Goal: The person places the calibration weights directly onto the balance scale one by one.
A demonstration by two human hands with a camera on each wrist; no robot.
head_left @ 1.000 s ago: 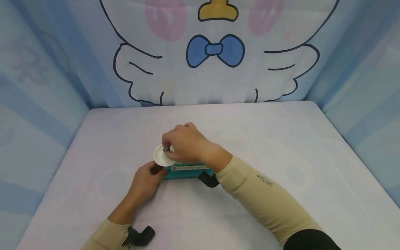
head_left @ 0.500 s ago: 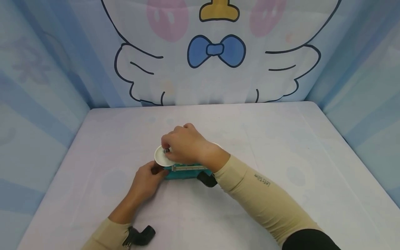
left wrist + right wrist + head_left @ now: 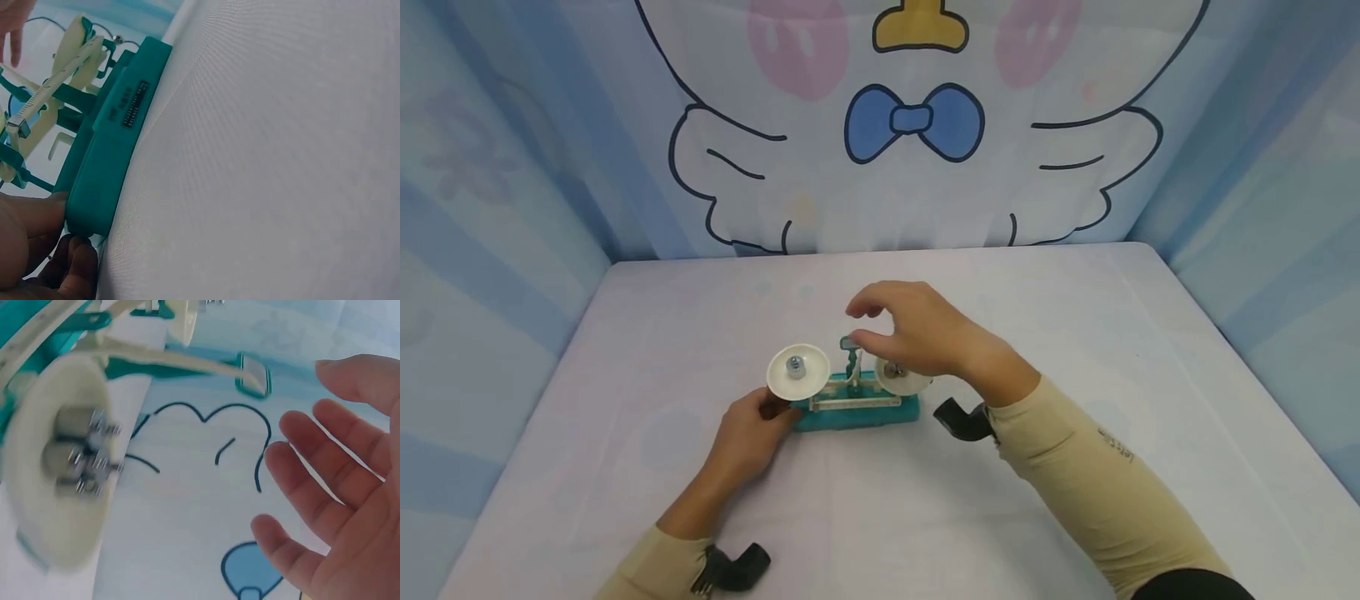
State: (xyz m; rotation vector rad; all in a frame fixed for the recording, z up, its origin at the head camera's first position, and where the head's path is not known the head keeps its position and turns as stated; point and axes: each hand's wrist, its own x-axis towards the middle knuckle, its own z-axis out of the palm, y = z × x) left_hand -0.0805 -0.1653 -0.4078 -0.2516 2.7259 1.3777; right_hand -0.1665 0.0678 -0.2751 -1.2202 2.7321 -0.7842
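A teal balance scale with a cream beam and two white pans stands on the table. On its left pan sits one metal weight. Several metal weights stand grouped on the right pan, seen close in the right wrist view. My left hand grips the left end of the base, thumb above and fingers low against the end in the left wrist view. Above the right pan, my right hand is spread and holds nothing, near the scale's upright pointer.
A pale cloth covers the table. Behind it hangs a curtain with a cartoon figure and a blue bow, and more curtain closes both sides. A black camera mount sits on each wrist.
My right hand has let go of the weight, which now stands on the left pan. It has moved right and opened out, uncovering the scale's middle. My left hand stays on the base.
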